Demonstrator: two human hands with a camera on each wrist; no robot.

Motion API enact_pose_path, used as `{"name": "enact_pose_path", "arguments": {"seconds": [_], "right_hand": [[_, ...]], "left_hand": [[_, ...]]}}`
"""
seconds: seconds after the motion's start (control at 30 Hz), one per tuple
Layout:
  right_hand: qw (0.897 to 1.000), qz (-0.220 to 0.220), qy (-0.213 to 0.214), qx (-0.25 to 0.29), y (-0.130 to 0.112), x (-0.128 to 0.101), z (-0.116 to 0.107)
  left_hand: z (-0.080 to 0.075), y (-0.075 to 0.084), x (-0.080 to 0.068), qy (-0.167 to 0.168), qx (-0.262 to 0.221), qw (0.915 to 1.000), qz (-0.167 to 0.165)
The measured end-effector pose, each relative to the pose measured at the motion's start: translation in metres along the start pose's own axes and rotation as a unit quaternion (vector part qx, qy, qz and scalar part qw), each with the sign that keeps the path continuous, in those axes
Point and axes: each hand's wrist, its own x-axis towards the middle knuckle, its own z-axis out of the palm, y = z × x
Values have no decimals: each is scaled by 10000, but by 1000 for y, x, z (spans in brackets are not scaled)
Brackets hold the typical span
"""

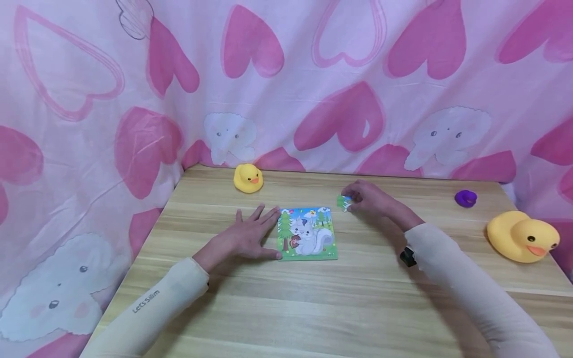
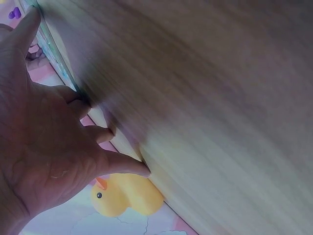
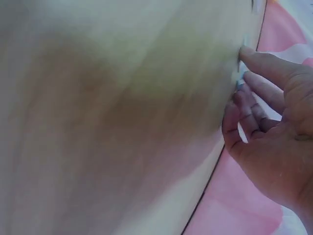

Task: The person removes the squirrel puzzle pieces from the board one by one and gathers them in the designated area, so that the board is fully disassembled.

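Observation:
A square picture puzzle (image 1: 309,237) showing a grey squirrel holding a nut lies flat on the wooden table. My left hand (image 1: 250,234) rests at its left edge, fingers spread and straight, with thumb and fingertips touching the border. In the left wrist view, the left hand (image 2: 54,132) has its fingertips down on the tabletop. Just beyond the puzzle's top right corner, my right hand (image 1: 369,199) pinches a small green, blue and white puzzle piece (image 1: 342,202). The right wrist view shows the right hand (image 3: 274,107) with thumb and fingers bent low at the table, hiding most of the piece.
A yellow rubber duck (image 1: 248,179) stands at the table's back left. A small purple duck (image 1: 466,199) and a larger yellow duck (image 1: 519,236) are at the right side. Behind the table (image 1: 286,308) hangs a pink curtain (image 1: 277,99) printed with hearts.

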Motion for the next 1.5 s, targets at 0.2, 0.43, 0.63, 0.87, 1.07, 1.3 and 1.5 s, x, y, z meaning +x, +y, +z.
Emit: {"name": "enact_pose_path", "arguments": {"seconds": [0.2, 0.43, 0.63, 0.87, 1.07, 1.3, 1.5], "right_hand": [[9995, -208, -78, -237, -22, 8, -4], [9979, -639, -89, -110, -53, 16, 15], [9979, -538, -368, -37, -76, 14, 39], [9975, -437, -492, -259, -93, 8, 58], [9974, -307, -383, -530, -103, 5, 63], [9965, -119, -336, -762, -114, 5, 61], [9965, -42, -405, -731, -119, 14, 57]], "left_hand": [[0, -1, 1, 22, -15, 10000, -16], [2, 0, 0, 19, -40, 10000, 22], [2, 1, 0, -41, -66, 10000, 6], [4, 2, 0, -56, -7, 10000, 2], [4, 1, 0, -46, 31, 10000, -28], [3, 1, 0, -25, 37, 10000, -29], [1, 1, 0, -20, 75, 10000, -43]]}}
